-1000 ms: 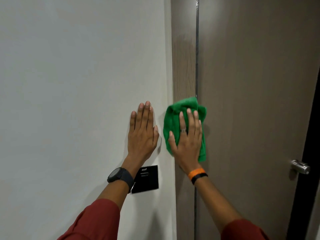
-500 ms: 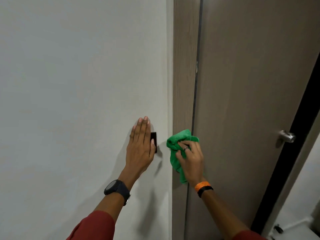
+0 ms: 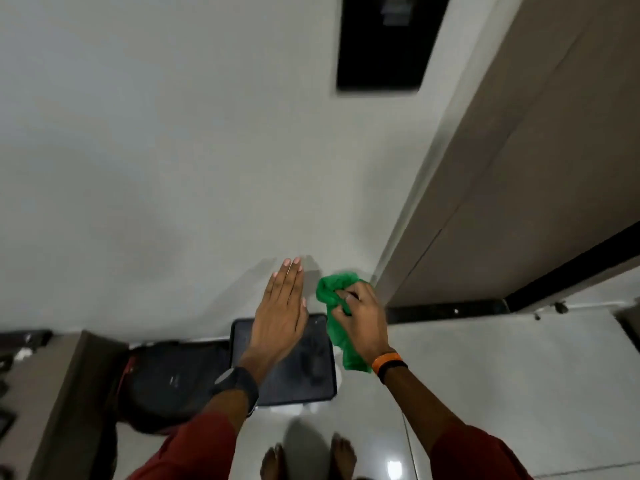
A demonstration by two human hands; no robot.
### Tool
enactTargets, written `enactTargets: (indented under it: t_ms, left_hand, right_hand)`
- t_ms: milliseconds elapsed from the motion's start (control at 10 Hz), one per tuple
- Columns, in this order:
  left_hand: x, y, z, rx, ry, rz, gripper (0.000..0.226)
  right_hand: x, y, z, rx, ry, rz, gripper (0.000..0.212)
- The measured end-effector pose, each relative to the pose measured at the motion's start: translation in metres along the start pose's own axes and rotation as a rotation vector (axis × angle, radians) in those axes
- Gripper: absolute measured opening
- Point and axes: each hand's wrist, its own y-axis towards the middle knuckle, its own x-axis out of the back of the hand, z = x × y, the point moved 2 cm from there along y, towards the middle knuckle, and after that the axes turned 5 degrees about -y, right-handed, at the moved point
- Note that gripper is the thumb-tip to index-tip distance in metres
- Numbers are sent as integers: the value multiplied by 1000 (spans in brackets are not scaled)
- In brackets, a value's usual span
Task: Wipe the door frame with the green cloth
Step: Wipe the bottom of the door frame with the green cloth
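The brown door frame (image 3: 446, 188) runs diagonally down the right side, ending near the floor beside the closed brown door (image 3: 554, 161). My right hand (image 3: 363, 313) grips the bunched green cloth (image 3: 334, 289) low down, just left of the frame's foot, against the white wall. The cloth's tail hangs under my wrist. My left hand (image 3: 282, 306) is flat with fingers together, fingertips on the wall, just left of the cloth.
A black wall panel (image 3: 384, 43) sits high on the white wall. On the floor below my hands lie a dark rectangular tray (image 3: 311, 368) and a black bag (image 3: 173, 379). A brown cabinet edge (image 3: 65, 393) stands left. My bare feet (image 3: 308, 459) show on glossy tiles.
The view has tilted sharply downward. Both hands have travelled down the wall and frame from switch height to near the floor, the right hand still bunching the green cloth.
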Motion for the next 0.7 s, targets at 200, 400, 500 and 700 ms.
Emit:
enactTargets:
  t_ms: [200, 400, 500, 700]
  left_hand:
    - [-163, -115, 90, 117, -24, 285, 60]
    - [-307, -186, 171, 87, -5, 446, 61]
    - [-358, -206, 193, 139, -6, 450, 64]
    - [-385, -217, 208, 156, 38, 434, 70]
  right_hand:
    - [-184, -45, -48, -49, -59, 277, 28]
    - [-351, -75, -119, -71, -127, 519, 31]
    - [-399, -89, -141, -100, -152, 522, 39]
    - [-416, -106, -142, -130, -252, 340, 56]
